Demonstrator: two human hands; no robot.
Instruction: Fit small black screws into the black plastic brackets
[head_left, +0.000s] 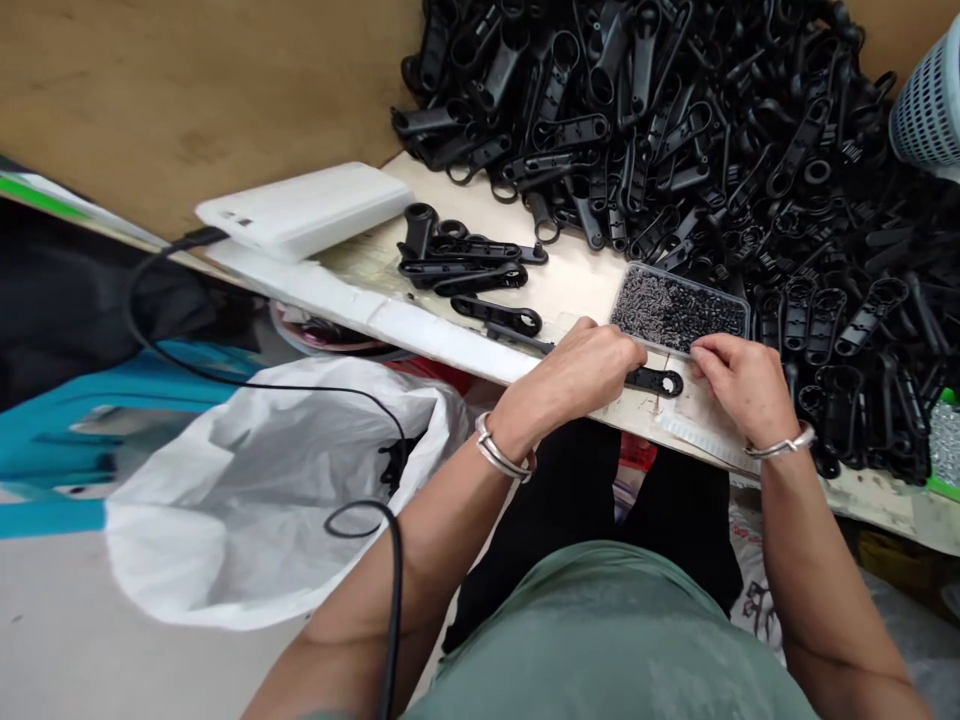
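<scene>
My left hand is closed around a black plastic lever part that lies on the table edge, its ringed end sticking out to the right. My right hand rests just right of that ring, fingers curled and pinched at the rim of a clear tray of small dark screws; what the fingertips hold is too small to make out. Both wrists wear metal bangles.
A big heap of the same black parts covers the table's far right. A few finished-looking ones lie left of the tray. A white power bank with a black cable, a white plastic bag below, and a pale basket are nearby.
</scene>
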